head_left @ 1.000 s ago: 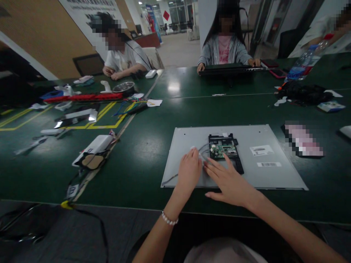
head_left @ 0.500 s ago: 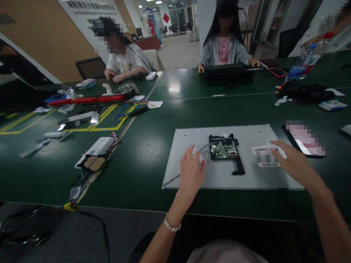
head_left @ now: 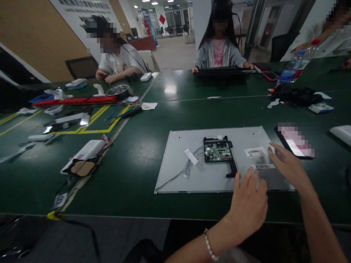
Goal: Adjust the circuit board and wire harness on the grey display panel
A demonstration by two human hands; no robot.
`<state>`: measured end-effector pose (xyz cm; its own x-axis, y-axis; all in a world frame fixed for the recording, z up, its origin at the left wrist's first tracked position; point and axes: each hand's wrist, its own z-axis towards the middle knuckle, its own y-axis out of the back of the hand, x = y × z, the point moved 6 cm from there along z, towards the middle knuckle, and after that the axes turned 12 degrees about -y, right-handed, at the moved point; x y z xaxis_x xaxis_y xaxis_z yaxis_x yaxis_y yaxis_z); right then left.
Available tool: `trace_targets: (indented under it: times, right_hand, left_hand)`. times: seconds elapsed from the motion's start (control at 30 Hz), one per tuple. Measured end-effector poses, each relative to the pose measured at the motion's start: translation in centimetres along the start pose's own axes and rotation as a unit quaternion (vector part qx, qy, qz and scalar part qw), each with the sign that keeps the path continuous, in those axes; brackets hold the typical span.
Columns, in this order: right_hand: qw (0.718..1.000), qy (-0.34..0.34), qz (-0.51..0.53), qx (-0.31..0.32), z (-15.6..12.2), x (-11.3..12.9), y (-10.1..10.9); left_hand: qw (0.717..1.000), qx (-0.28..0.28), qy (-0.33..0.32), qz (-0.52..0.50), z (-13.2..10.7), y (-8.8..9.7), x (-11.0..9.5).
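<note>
A thin pale-grey panel (head_left: 175,146) lies flat on the green table in front of me. Fixed near its middle is a green circuit board (head_left: 219,153) in a black bracket (head_left: 233,169). Grey cables (head_left: 175,177) with a white tag (head_left: 191,157) run from the board to the panel's front left corner. My left hand (head_left: 249,201) hovers by the panel's front edge, fingers spread and holding nothing. At the panel's right side, beside a white label (head_left: 255,152), my right hand (head_left: 290,168) has thumb and fingers apart.
A phone (head_left: 296,141) lies right of the panel. To the left are a white battery pack (head_left: 83,157) and loose parts. Bottles (head_left: 292,69) and a black bundle (head_left: 297,94) stand farther right. Across the table, one person holds a dark flat panel (head_left: 225,72); another sits at left.
My left hand has left the cables and white tag and moved right to the panel's front edge. My right hand stays by the right side. The view has shifted slightly right.
</note>
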<state>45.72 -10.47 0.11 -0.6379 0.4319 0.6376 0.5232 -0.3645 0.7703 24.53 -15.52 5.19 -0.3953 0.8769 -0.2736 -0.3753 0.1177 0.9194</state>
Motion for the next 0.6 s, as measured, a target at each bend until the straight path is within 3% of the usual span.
trace_targets:
  times: [0.13,0.3,0.53,0.6]
  right_hand:
    - [0.999,-0.016,0.045,-0.016,-0.1,-0.6,-0.3]
    - [0.994,-0.03,0.104,-0.008,-0.5,-0.6,-1.0]
    - [0.994,-0.018,0.098,0.051,-2.4,2.1,-1.8]
    - [0.994,0.031,0.077,0.07,-2.8,3.1,-2.4]
  left_hand:
    - [0.999,0.016,-0.029,0.025,0.4,-1.2,-0.7]
    - [0.998,0.013,-0.018,0.053,0.4,-1.7,-0.3]
    - [0.999,-0.027,0.005,0.017,-0.1,-0.9,-0.4]
    - [0.999,-0.042,0.011,-0.001,-0.4,-0.8,-0.2]
